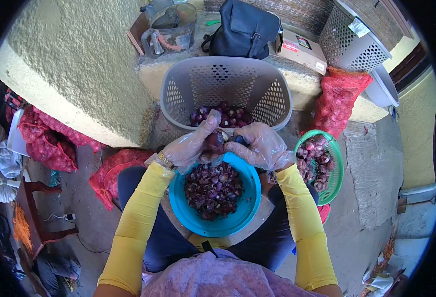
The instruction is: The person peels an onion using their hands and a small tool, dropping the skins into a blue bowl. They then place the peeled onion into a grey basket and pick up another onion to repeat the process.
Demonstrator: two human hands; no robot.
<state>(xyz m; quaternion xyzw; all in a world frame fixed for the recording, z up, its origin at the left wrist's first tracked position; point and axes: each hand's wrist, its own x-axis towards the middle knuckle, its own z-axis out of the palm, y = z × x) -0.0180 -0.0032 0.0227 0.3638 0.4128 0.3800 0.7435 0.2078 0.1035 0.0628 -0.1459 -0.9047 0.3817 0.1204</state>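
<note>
A red onion (215,141) is held in my left hand (189,144), its fingers wrapped round it. My right hand (263,144) is closed beside the onion, on a small dark-blue object (240,140) that looks like a handle; any blade is hidden. Both hands wear thin transparent plastic gloves. Below them, between my legs, a blue basin (253,208) holds a heap of onion skins and trimmings (214,190). Just beyond my hands stands a grey perforated laundry basket (178,84) with purple peeled onions (235,115) in its bottom.
A green basket (337,168) of unpeeled onions stands to my right, before a red mesh sack (339,101). More red sacks (49,138) lie left. A black backpack (247,29), a carton (302,51) and a transparent bucket (173,32) sit on the ledge.
</note>
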